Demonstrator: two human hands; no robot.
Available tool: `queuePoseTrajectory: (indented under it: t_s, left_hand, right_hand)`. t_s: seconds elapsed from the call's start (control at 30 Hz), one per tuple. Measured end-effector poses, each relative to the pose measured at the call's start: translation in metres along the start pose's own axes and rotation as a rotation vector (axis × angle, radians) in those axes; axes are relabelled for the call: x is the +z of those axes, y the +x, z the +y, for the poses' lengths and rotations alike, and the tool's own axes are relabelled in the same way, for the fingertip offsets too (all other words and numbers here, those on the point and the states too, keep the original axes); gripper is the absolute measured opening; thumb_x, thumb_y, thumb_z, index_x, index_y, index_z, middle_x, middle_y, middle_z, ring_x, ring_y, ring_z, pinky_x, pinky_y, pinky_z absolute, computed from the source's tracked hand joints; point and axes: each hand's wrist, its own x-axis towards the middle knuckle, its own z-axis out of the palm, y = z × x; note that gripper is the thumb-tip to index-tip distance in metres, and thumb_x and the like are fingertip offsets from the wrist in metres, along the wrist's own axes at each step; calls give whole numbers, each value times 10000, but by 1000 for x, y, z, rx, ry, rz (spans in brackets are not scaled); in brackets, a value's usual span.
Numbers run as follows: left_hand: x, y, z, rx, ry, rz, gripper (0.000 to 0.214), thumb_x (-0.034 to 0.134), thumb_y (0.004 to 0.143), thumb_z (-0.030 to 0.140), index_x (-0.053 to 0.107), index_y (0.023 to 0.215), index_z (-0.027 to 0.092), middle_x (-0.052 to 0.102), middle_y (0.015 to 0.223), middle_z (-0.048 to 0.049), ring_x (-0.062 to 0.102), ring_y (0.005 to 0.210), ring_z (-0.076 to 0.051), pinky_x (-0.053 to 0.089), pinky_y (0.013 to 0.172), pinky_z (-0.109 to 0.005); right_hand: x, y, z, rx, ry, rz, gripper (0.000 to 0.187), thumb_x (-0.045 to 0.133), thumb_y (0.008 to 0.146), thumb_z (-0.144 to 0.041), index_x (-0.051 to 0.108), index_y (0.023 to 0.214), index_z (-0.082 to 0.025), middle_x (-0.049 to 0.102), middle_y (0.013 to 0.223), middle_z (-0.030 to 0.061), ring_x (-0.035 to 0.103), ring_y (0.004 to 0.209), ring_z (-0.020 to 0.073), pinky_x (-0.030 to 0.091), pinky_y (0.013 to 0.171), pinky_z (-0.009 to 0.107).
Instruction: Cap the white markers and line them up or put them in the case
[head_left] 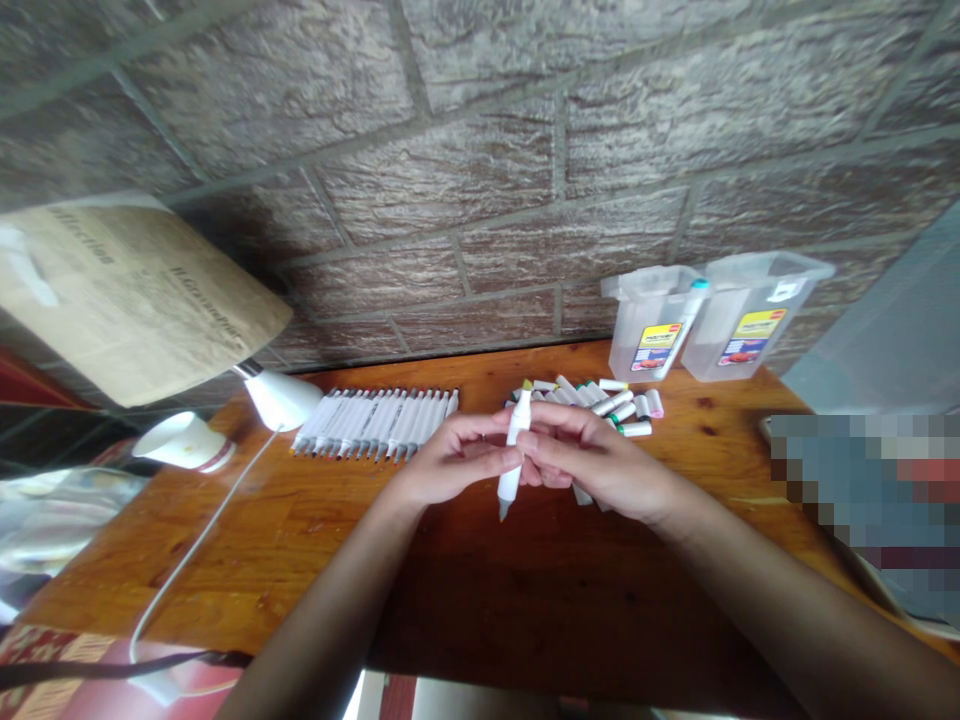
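Note:
My left hand [454,460] and my right hand [592,460] meet over the middle of a wooden table [525,590]. Both pinch one white marker [513,452], held nearly upright with its grey tip pointing down toward me. Just behind my right hand lies a loose heap of white markers [607,400] with coloured caps. To the left of my hands a neat row of markers [379,422] lies side by side.
Two clear plastic tubs [651,320] [750,315] with yellow labels stand at the back right against a brick wall; one holds a marker. A white lamp [281,398] with its cable and a white cup [184,440] sit at the left. A blurred-out patch is at the right.

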Motion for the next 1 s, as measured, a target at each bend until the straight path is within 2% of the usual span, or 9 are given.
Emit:
queuePoseTrajectory:
  t_s: [0.23, 0.43, 0.53, 0.63, 0.73, 0.83, 1.0]
  left_hand:
    - [0, -1, -4, -14, -49, 19, 209, 799, 832, 322, 784, 986, 182, 777, 797, -51, 756, 716, -199, 618, 740, -317]
    - [2, 0, -3, -75, -44, 50, 264, 866, 752, 310, 753, 905, 128, 764, 767, -59, 747, 715, -194, 617, 712, -294]
    - [3, 2, -2, -59, -45, 36, 268, 880, 734, 296, 746, 885, 120, 755, 741, -44, 735, 694, -172, 611, 707, -275]
    - [1, 2, -4, -33, -56, 24, 274, 879, 738, 284, 763, 936, 133, 764, 753, -38, 737, 705, -166, 604, 705, -259]
    - [-1, 1, -7, 2, -99, 17, 281, 819, 818, 323, 780, 1052, 173, 785, 809, -45, 750, 718, -169, 601, 704, -257]
    - [-2, -1, -8, 18, -155, 25, 300, 767, 874, 320, 766, 1159, 225, 795, 843, -33, 760, 710, -164, 605, 714, -260]
    - [0, 1, -9, 25, -164, 62, 326, 793, 848, 314, 769, 1155, 205, 800, 859, -40, 769, 723, -183, 622, 722, -287]
  right_hand:
    - [1, 0, -2, -13, -15, -8, 395, 682, 927, -477, 716, 1197, -190, 550, 661, -33, 425, 564, 71, 300, 495, 200]
    - [1, -1, -3, -7, -23, -28, 367, 659, 951, -456, 720, 1199, -192, 507, 650, -51, 383, 542, 56, 275, 485, 194]
    - [1, -1, -2, -17, -16, -28, 371, 643, 966, -442, 708, 1230, -190, 496, 656, -52, 385, 545, 54, 275, 485, 193]
    - [1, -1, 0, -29, 1, -21, 388, 627, 980, -434, 688, 1271, -185, 503, 647, -53, 394, 548, 55, 281, 491, 193]
    - [1, -1, 1, -41, 32, -44, 394, 603, 996, -434, 671, 1300, -192, 546, 676, -38, 412, 559, 55, 292, 500, 194]
    - [2, -1, 2, -38, 63, -52, 389, 592, 1003, -440, 668, 1301, -202, 521, 659, -45, 413, 563, 55, 294, 509, 192]
    - [2, 0, 2, -32, 87, -17, 390, 620, 985, -451, 669, 1262, -182, 506, 652, -51, 400, 554, 52, 279, 501, 191]
